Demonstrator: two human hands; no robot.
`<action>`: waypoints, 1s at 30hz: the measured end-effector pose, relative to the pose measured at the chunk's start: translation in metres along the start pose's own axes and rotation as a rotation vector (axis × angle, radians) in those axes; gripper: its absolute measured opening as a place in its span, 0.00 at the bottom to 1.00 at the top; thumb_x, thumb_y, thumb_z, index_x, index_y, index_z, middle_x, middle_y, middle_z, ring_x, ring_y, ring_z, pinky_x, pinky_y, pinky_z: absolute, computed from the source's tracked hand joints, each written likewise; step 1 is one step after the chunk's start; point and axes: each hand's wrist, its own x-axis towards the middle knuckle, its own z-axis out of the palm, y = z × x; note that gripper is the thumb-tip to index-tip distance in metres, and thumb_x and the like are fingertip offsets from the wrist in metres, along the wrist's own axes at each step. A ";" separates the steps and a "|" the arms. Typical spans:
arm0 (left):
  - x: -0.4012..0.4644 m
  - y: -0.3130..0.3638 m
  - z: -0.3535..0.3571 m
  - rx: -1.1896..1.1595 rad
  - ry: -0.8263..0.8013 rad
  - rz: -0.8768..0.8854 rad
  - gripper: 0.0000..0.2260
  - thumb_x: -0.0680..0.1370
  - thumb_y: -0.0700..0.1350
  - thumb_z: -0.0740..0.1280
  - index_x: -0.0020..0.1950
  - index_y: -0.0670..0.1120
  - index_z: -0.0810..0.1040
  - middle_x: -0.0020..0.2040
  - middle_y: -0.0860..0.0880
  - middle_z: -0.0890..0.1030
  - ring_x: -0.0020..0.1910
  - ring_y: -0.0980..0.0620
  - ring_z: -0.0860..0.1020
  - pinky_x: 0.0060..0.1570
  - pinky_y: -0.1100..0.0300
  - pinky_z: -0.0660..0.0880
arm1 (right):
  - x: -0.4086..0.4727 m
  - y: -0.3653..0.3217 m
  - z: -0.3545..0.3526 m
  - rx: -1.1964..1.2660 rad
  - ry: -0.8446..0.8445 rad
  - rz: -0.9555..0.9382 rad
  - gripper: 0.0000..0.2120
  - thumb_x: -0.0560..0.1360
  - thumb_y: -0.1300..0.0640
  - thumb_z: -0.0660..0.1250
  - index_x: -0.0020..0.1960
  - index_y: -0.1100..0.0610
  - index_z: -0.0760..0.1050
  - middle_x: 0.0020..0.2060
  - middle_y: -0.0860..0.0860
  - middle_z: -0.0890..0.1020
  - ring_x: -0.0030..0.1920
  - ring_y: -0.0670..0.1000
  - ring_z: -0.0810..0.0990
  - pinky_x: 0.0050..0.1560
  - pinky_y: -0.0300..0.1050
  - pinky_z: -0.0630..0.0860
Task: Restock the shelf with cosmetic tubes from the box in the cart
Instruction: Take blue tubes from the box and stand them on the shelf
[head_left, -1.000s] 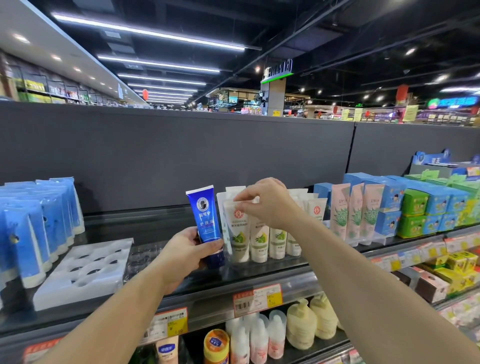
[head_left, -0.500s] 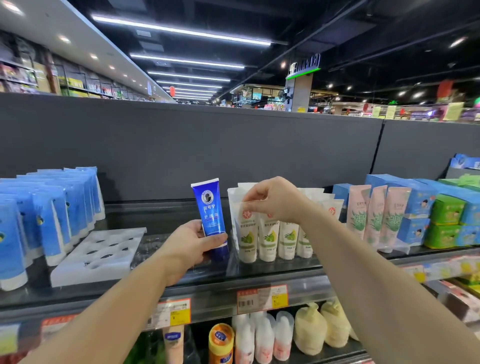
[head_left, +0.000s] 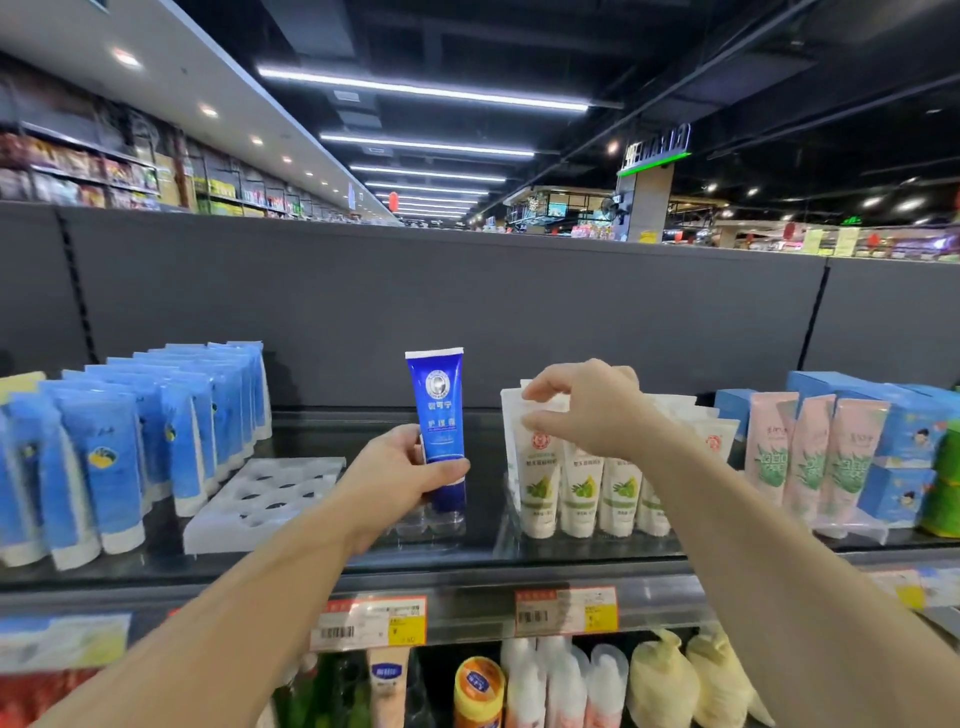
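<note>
Shelf (head_left: 571, 564): right hand (head_left: 587, 410) lifted off white tubes (head_left: 582, 483) (fingers spread).

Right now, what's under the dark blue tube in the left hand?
Under the dark blue tube, gripped upright by the left hand, a clear holder with round sockets sits on the shelf. Whether the cap sits in a socket can't be told.

Open gap on the glass shelf (head_left: 483, 545) between the white slotted tray (head_left: 260, 493) and the white tubes (head_left: 582, 483), though the blue tube (head_left: 439, 431) stands in it. Behind looks clear, I think.
</note>
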 end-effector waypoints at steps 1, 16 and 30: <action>0.003 -0.001 -0.004 0.009 0.023 0.006 0.17 0.72 0.45 0.75 0.59 0.49 0.76 0.51 0.47 0.83 0.51 0.49 0.83 0.54 0.50 0.81 | -0.005 -0.007 0.005 0.048 0.112 -0.018 0.06 0.76 0.45 0.67 0.52 0.43 0.80 0.48 0.38 0.82 0.50 0.42 0.76 0.61 0.46 0.62; 0.021 -0.016 -0.040 -0.057 0.096 -0.098 0.16 0.72 0.40 0.75 0.57 0.46 0.75 0.53 0.44 0.82 0.52 0.47 0.82 0.52 0.50 0.81 | -0.056 -0.058 0.114 0.282 -0.179 0.028 0.10 0.79 0.54 0.65 0.60 0.49 0.78 0.47 0.42 0.79 0.43 0.41 0.75 0.40 0.29 0.69; 0.015 -0.022 -0.006 0.368 -0.009 0.112 0.20 0.72 0.48 0.75 0.60 0.54 0.72 0.48 0.60 0.77 0.46 0.62 0.77 0.39 0.70 0.70 | -0.061 -0.057 0.119 0.421 0.033 0.113 0.22 0.76 0.56 0.71 0.61 0.42 0.62 0.55 0.40 0.74 0.53 0.41 0.75 0.51 0.30 0.72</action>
